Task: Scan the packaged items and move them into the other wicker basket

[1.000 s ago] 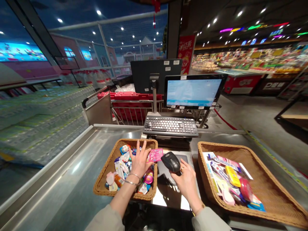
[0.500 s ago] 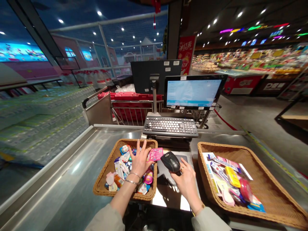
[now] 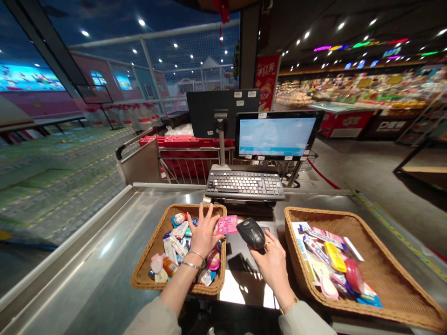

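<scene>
Fingers (image 3: 209, 215): left hand (image 3: 202, 237) spread, resting over small packaged goods (image 3: 176, 244) in a wicker basket (image 3: 139, 274) on the steel counter (image 3: 87, 251); right hand (image 3: 274, 272) curled around a black handheld barcode scanner (image 3: 251, 233), just right of that basket, near a second wicker basket (image 3: 366, 246).

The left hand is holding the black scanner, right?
Not quite, that's the wrong hand. The head view shows the right hand holding the black scanner. The left hand is open over the wicker basket.
</scene>
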`<control>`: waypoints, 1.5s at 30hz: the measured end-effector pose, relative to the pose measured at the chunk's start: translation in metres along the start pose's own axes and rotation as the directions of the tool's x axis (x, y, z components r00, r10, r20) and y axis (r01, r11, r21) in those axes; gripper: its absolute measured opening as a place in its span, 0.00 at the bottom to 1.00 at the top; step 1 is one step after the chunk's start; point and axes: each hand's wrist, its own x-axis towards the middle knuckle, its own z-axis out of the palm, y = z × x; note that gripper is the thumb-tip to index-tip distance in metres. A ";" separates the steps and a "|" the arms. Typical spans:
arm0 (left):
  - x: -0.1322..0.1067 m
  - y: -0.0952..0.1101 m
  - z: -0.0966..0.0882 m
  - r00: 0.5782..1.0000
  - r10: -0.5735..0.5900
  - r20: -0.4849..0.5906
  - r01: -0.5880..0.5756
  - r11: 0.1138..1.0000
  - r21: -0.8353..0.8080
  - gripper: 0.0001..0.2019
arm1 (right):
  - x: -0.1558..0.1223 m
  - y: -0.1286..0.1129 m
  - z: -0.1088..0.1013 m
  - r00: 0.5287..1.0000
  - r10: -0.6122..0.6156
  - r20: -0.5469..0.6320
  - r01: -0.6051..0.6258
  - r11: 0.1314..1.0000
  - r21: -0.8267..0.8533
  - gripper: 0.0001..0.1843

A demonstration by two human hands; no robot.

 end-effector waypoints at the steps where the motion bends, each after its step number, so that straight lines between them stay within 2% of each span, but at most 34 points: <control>1: 0.001 0.001 0.000 1.000 0.002 0.003 -0.002 1.000 -0.001 0.30 | 0.000 0.001 -0.001 1.000 0.002 -0.004 -0.002 1.000 -0.003 0.17; 12: 0.015 0.015 0.000 0.999 0.038 0.032 -0.037 0.999 -0.032 0.31 | 0.004 0.011 -0.012 0.997 0.019 -0.080 -0.021 0.999 -0.027 0.18; 20: 0.023 0.033 0.002 0.992 0.086 -0.094 -0.092 0.994 -0.059 0.28 | 0.007 0.021 -0.024 0.991 0.047 -0.125 -0.050 0.998 -0.024 0.18; 24: 0.028 0.041 0.004 0.988 0.118 -0.097 -0.125 0.989 -0.073 0.31 | 0.007 0.027 -0.030 0.985 0.092 -0.146 -0.097 0.995 -0.023 0.20; 30: 0.036 0.054 0.007 0.982 0.166 -0.088 -0.173 0.981 -0.085 0.32 | 0.007 0.037 -0.044 0.974 0.097 -0.204 -0.105 0.994 -0.026 0.20; 40: 0.053 0.088 0.015 0.961 0.267 -0.070 -0.273 0.958 -0.093 0.32 | 0.004 0.060 -0.070 0.936 0.196 -0.293 -0.216 0.976 -0.036 0.19; 45: 0.061 0.109 0.018 0.944 0.324 -0.064 -0.329 0.940 -0.096 0.32 | 0.000 0.073 -0.084 0.909 0.241 -0.341 -0.272 0.961 -0.047 0.23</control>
